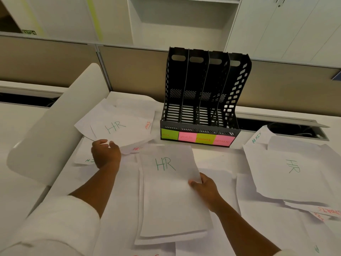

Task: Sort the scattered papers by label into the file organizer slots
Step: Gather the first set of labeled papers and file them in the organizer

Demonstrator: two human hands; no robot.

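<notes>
A black file organizer (201, 100) with four empty slots stands at the back of the desk; green and pink sticky labels (197, 139) run along its front. White papers lie scattered around it. My left hand (106, 153) pinches the near edge of an HR sheet (118, 128) at the left. My right hand (204, 185) grips the right edge of a small stack topped by another HR sheet (169, 182) in the middle. A third HR sheet (293, 170) lies at the right, turned sideways. An ADMIN sheet (258, 137) peeks out behind it.
A white curved chair back (55, 126) rises at the left beside the papers. A beige partition wall (129, 71) runs behind the desk, with an open cable slot (286, 128) to the right of the organizer. Sheets with red lettering (330, 212) lie at the right edge.
</notes>
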